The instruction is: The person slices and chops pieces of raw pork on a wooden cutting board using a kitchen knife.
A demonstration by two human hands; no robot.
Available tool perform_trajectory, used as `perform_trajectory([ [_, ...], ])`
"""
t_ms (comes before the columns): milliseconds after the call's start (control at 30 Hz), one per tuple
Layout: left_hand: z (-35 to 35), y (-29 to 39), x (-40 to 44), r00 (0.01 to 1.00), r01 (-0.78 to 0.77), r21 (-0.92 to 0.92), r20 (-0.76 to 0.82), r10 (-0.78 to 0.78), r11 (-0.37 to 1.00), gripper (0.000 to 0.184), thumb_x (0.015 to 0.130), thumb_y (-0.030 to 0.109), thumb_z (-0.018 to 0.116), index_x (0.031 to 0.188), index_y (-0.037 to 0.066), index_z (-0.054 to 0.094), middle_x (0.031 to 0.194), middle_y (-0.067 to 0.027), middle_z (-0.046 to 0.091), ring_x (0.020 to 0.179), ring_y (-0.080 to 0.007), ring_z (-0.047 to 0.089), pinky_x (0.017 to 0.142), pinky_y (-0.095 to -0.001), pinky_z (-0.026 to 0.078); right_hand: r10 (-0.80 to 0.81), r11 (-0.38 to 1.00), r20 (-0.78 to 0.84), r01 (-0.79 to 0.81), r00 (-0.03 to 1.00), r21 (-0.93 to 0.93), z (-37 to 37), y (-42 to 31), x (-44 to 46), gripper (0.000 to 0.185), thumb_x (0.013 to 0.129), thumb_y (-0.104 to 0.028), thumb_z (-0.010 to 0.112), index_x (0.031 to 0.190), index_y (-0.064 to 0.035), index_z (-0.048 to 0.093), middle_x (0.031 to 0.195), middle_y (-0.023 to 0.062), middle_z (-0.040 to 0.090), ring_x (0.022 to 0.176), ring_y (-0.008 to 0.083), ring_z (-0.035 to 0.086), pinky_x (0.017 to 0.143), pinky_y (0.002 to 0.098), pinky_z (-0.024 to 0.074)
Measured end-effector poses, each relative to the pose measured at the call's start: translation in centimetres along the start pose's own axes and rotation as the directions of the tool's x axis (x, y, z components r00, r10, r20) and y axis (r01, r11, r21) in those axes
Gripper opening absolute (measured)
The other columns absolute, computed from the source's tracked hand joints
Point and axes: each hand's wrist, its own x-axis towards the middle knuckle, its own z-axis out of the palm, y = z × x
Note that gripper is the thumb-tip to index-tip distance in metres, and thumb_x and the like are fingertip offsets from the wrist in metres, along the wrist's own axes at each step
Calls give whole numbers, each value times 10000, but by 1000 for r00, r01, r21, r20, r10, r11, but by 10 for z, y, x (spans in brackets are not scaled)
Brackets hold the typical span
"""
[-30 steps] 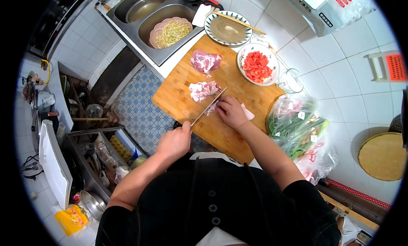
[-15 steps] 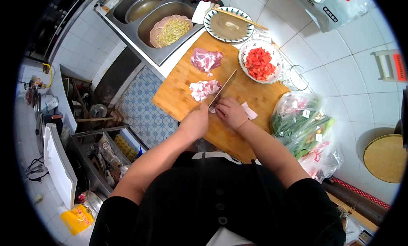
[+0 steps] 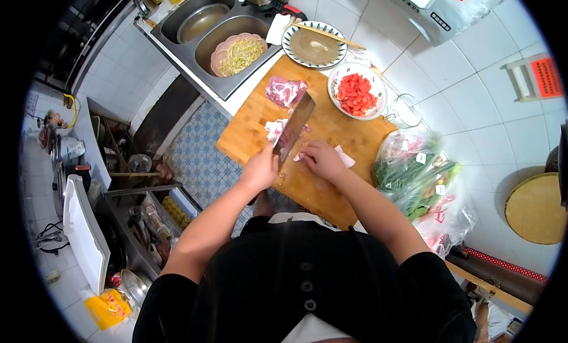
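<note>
My left hand (image 3: 260,170) is wrapped round the handle of a cleaver (image 3: 297,121). Its broad blade slants up and away over the cutting board (image 3: 242,130), partly covering a small pile of cut meat (image 3: 276,129). Beyond the blade tip lies a larger chunk of raw meat (image 3: 285,91). My right hand (image 3: 322,160) rests low on the board with its fingertips pinched on a small pale piece of meat (image 3: 298,157). From under that hand's right side a pale strip of meat (image 3: 345,157) sticks out.
A bowl of chopped tomatoes (image 3: 378,106) and a rimmed plate with chopsticks (image 3: 291,42) stand behind the board. Bagged green vegetables (image 3: 408,165) sit to the right. A pink basket of bean sprouts (image 3: 219,52) is in the sink (image 3: 201,85). A glass (image 3: 405,111) stands near the wall.
The cleaver has moved left, away from my right hand, and its blade has turned to show its flat side over the cut meat pile. My right hand has stayed near the same spot.
</note>
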Motion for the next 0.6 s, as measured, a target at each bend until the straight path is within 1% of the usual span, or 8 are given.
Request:
perform_trajectory([
  [133,-10,-15,-14,984,-146,-119,-117,132,982,268,938,146,497,1139,-8,409,840,-304,635,824,-487,605,742,-548,477,185,979,-114,-173,976,105,-22,-12,-14,138,844,-119,644,959,-53,682,1044,98,662,926,313,639,801,387,524],
  [200,-15,-16,-23,987,-161,-58,0,161,985,249,936,146,501,1113,-7,415,835,-298,636,805,-485,608,721,-547,481,297,954,-177,-284,938,99,-32,-7,-25,129,846,-111,641,951,-47,682,1045,109,663,906,320,648,782,386,532],
  [300,-16,-13,-38,971,-182,61,166,170,981,235,931,172,501,1076,1,431,822,-281,645,770,-465,622,691,-541,493,348,935,-365,-348,863,68,-46,10,-34,122,854,-107,636,948,-45,683,1009,123,666,876,314,654,760,374,537],
  [333,-13,-15,-40,963,-186,98,217,162,978,238,929,181,500,1073,4,433,816,-277,647,767,-460,625,690,-540,496,439,898,-331,-401,835,178,-53,9,-35,124,859,-103,630,948,-36,686,985,139,667,841,304,662,733,367,536],
  [367,-12,-16,-41,952,-192,135,266,151,972,240,928,190,498,1071,8,435,810,-273,648,765,-454,629,689,-539,498,442,897,-330,-407,834,171,-55,12,-34,130,862,-106,627,952,-34,688,979,141,669,832,301,663,730,366,534],
  [500,-23,-24,-32,978,-192,223,125,167,956,198,924,213,503,1048,62,472,800,-253,659,753,-438,640,673,-544,506,439,898,-342,-417,831,140,-52,23,-22,155,875,-124,614,969,-31,695,962,155,676,802,302,665,722,371,526],
  [533,-31,-20,-28,982,-173,315,126,139,933,160,911,203,516,1010,80,496,796,-222,659,737,-415,649,641,-526,517,437,899,-345,-418,830,133,-50,23,-18,162,878,-130,611,972,-31,697,958,159,677,796,305,665,720,373,524],
  [600,-38,-28,-24,971,-233,407,43,236,883,140,897,191,526,985,84,506,775,-193,644,710,-390,651,610,-497,523,497,867,-266,-463,826,183,-50,16,-8,173,882,-143,605,974,-31,699,955,164,679,812,311,662,730,377,523],
])
